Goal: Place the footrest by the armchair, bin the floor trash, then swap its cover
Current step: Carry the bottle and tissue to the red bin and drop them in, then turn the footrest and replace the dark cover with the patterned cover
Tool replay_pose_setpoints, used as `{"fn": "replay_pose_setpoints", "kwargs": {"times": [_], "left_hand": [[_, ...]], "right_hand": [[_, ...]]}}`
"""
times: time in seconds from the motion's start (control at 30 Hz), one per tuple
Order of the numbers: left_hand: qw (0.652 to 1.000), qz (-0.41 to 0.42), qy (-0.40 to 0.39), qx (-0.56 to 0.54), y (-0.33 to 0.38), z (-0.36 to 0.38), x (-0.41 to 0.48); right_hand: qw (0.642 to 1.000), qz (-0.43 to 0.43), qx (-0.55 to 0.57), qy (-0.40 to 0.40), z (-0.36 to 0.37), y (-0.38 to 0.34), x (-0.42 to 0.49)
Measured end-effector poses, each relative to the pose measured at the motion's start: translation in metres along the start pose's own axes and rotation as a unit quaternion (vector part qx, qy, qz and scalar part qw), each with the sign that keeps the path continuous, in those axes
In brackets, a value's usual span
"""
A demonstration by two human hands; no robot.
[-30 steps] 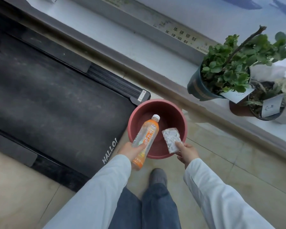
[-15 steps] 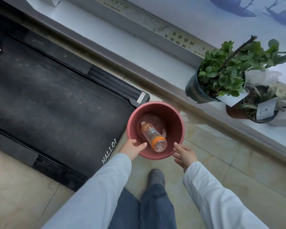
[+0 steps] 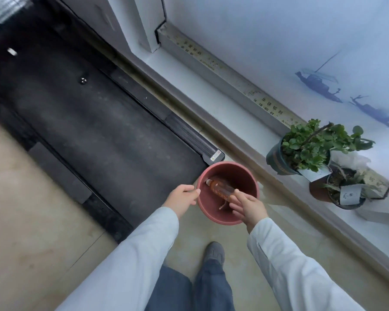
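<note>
A round red bin (image 3: 252,176) stands on the tiled floor beside the treadmill's corner. Inside it lies an orange drink bottle (image 3: 220,189) on its side, cap toward the left. My left hand (image 3: 184,198) hovers at the bin's left rim, fingers loosely curled, holding nothing. My right hand (image 3: 248,207) is spread open over the bin's near right rim, covering part of it. The white wrapper is not visible in the bin. No footrest or armchair is in view.
A black treadmill (image 3: 94,131) fills the left and centre. A white window sill (image 3: 211,104) runs diagonally on the right, bearing two potted plants (image 3: 305,149) (image 3: 344,189). My foot (image 3: 215,252) stands on beige floor tiles (image 3: 32,232) below the bin.
A second ago my left hand held the bottle and my right the white wrapper over the bin. Both were dropped in; the hands are now empty and the view has tilted upward.
</note>
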State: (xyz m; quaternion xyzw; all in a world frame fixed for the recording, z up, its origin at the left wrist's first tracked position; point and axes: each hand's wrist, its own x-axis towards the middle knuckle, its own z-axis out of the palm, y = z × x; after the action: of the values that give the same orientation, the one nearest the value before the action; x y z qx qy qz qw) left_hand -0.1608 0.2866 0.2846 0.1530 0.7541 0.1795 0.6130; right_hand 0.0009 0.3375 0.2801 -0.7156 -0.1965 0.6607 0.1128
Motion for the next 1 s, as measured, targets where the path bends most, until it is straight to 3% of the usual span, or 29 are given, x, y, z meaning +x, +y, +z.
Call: {"fn": "replay_pose_setpoints", "kwargs": {"times": [0.3,0.6,0.73,1.0], "left_hand": [[0.982,0.033,0.056,-0.176,-0.039,-0.075,-0.118],[0.949,0.085,0.133,-0.275,-0.170,-0.193,-0.290],[0.914,0.095,0.180,-0.351,-0.256,-0.252,-0.382],[0.807,0.074,0.330,-0.485,-0.437,-0.330,-0.532]], "right_hand": [[0.988,-0.085,-0.100,-0.085,0.083,-0.006,-0.131],[0.946,-0.152,-0.232,-0.170,0.186,0.099,-0.317],[0.927,-0.170,-0.265,-0.203,0.246,0.168,-0.409],[0.850,-0.173,-0.382,-0.319,0.359,0.307,-0.555]]}}
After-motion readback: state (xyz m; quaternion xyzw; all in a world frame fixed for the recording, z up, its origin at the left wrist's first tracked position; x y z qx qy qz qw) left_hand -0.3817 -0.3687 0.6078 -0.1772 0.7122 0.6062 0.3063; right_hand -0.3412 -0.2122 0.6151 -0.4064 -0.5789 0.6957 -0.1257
